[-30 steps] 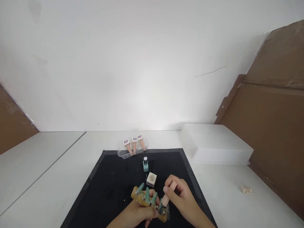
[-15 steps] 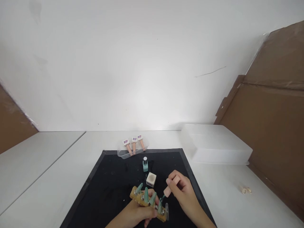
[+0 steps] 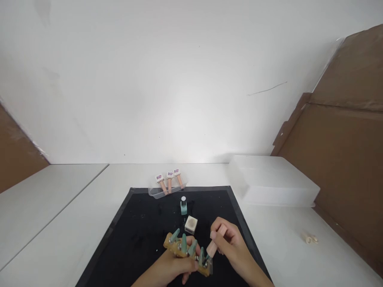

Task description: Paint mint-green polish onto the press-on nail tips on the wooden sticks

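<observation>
My left hand [image 3: 176, 265] is closed round a yellowish nail tip stand [image 3: 172, 244] held tilted above the black mat. Several green-painted nail tips [image 3: 184, 243] stick up from it, and a clear nail tip [image 3: 210, 266] sits at its right end. Between thumb and fingers, my right hand [image 3: 231, 243] grips a nail polish brush with a pink handle [image 3: 216, 241]. Its dark green bristles are by the right end of the stand, close to the last nail tips; exact contact cannot be made out. Just beyond stands a whitish square bottle [image 3: 190, 225] without a cap.
A small teal polish bottle [image 3: 183, 206] stands on the black mat [image 3: 143, 223]. Behind it, a clear tray [image 3: 157, 195] holds three pink-handled bottles [image 3: 170, 181]. At right are a white box [image 3: 278, 183], small beige rings [image 3: 309, 238] and a brown cardboard wall [image 3: 338, 151].
The brush in my right hand has moved slightly down, from the green nail tip toward the stand's right end. My left hand keeps its hold on the stand, nearly still.
</observation>
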Motion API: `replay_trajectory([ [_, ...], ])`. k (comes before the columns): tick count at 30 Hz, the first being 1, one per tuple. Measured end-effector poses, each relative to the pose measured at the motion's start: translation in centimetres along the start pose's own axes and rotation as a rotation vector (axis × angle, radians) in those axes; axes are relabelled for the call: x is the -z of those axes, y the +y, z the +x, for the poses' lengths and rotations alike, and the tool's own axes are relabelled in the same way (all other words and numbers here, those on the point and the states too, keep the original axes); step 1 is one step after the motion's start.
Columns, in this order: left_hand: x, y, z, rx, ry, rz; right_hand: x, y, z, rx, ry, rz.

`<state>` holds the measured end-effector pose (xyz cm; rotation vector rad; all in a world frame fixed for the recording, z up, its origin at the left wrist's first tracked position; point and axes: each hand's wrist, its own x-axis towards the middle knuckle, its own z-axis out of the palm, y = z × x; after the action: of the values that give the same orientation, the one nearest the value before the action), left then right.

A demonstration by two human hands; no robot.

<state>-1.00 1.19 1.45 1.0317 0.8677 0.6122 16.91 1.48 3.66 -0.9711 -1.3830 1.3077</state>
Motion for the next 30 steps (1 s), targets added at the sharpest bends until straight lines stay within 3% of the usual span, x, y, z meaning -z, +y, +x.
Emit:
replay_trajectory([
  [15,-0.40,0.51,-0.29,0.005,-0.011,0.009,-0.12,-0.02,0.00,0.013,0.031,-0.072],
  [30,-0.23,0.17,-0.48,-0.025,-0.019,0.005,0.20,0.76,0.25,-0.049,0.110,0.057],
])
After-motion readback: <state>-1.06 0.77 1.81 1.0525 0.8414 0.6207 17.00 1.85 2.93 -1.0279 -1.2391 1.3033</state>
